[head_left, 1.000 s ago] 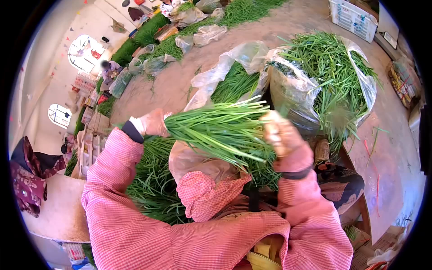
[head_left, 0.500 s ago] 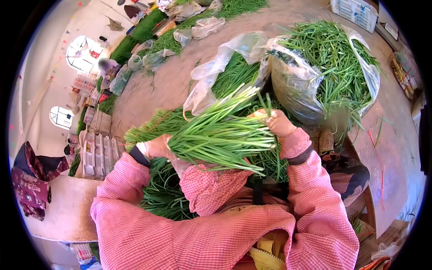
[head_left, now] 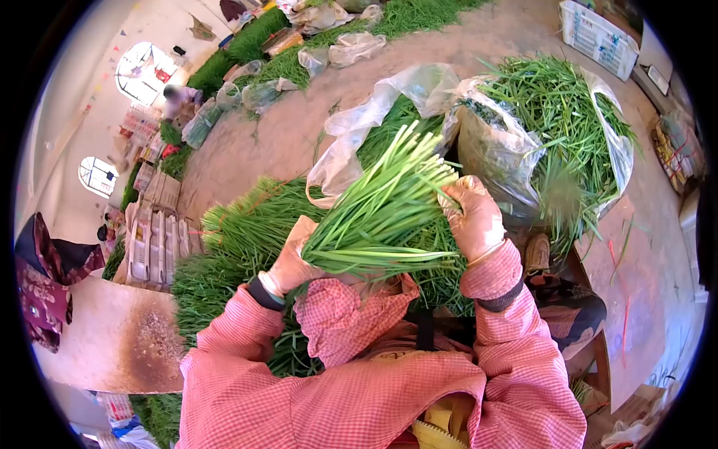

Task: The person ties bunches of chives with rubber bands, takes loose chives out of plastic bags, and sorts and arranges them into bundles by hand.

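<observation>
1. A loose, fanned bunch of long green stalks with pale ends was held up in front of the body, above a dark-green, grassy heap of leaves.
2. The left hand was clamped around the leafy end of the bunch; its forearm was angled forward and inward from a bent elbow.
3. The right hand was raised beside the pale ends, its fingers curled toward the stalks (whether any stalk was pinched between them could not be told).
4. Both arms were covered by pink-and-white checked fabric sleeves, gathered and wrinkled, each closed at the wrist by a snug dark cuff.
5. A crumpled piece of pink checked cloth was seen below the bunch, between the forearms.
6. Beyond the hands, green leaves were contained in a limp, translucent plastic bag; just right of it, a bulging, creased clear plastic sack was filled with tangled, ribbon-like leaves.
7. At left, a smooth, pale tabletop was marked by a rough brown stain.
</observation>
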Demonstrator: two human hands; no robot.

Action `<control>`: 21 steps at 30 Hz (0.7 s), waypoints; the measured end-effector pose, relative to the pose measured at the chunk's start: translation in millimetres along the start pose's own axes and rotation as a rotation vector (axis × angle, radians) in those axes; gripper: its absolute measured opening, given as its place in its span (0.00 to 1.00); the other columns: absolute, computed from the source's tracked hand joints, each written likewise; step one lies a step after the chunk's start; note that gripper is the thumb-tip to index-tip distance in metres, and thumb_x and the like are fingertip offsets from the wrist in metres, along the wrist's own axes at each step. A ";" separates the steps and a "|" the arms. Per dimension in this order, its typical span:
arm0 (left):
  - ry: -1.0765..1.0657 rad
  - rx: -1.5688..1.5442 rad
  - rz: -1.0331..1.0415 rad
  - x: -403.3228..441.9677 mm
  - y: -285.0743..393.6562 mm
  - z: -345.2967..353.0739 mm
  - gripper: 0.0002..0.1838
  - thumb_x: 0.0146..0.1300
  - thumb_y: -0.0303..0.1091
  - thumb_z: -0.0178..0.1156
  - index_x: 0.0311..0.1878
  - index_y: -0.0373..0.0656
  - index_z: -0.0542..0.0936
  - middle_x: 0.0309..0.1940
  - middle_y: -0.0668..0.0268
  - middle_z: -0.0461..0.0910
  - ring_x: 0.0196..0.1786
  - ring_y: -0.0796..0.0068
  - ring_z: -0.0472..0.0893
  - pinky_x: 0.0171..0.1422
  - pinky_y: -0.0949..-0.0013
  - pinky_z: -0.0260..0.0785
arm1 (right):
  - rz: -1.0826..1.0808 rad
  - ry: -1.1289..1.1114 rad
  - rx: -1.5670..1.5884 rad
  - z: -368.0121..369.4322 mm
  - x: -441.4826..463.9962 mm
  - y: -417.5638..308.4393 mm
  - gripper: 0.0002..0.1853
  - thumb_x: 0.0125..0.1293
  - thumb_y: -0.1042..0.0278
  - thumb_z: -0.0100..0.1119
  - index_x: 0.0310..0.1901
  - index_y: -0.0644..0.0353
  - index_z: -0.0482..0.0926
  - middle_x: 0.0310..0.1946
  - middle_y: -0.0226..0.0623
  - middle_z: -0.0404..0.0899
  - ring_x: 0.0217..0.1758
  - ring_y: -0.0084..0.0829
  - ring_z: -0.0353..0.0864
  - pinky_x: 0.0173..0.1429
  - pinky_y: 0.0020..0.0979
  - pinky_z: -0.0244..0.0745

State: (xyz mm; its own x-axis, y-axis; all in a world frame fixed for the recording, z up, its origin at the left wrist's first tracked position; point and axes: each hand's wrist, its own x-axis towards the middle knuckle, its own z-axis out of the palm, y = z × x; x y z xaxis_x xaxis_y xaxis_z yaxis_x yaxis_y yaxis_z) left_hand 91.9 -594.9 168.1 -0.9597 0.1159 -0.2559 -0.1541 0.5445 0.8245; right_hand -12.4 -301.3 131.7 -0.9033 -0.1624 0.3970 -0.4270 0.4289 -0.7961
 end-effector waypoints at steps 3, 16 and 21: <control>0.015 -0.061 0.091 1.6 -28.5 6.3 0.53 0.41 0.28 0.71 0.68 0.43 0.48 0.61 0.65 0.64 0.61 0.77 0.63 0.66 0.72 0.54 | -0.086 -0.071 -0.243 -8.1 0.6 -16.9 0.09 0.48 0.74 0.61 0.35 0.58 0.79 0.36 0.39 0.73 0.41 0.42 0.72 0.47 0.36 0.68; 0.082 0.089 0.250 1.4 -38.3 6.0 0.49 0.41 0.30 0.71 0.65 0.37 0.54 0.60 0.64 0.64 0.59 0.71 0.66 0.65 0.70 0.56 | -0.035 -0.418 -0.019 -16.7 5.8 -10.7 0.21 0.51 0.50 0.62 0.45 0.52 0.78 0.34 0.46 0.79 0.38 0.46 0.77 0.44 0.39 0.70; 0.075 0.066 0.132 -4.8 -16.9 5.9 0.51 0.42 0.30 0.70 0.67 0.37 0.48 0.60 0.63 0.64 0.60 0.71 0.66 0.65 0.72 0.56 | 0.035 -0.699 0.130 -5.7 14.2 -16.0 0.23 0.53 0.46 0.60 0.43 0.56 0.79 0.36 0.47 0.78 0.40 0.46 0.77 0.46 0.36 0.71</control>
State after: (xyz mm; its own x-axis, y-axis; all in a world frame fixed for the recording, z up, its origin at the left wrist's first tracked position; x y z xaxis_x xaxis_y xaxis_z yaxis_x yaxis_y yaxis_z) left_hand 100.5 -599.8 152.4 -0.9859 0.1290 -0.1070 -0.0121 0.5819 0.8131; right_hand -18.1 -305.3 152.7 -0.7126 -0.7013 0.0191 -0.3593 0.3415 -0.8685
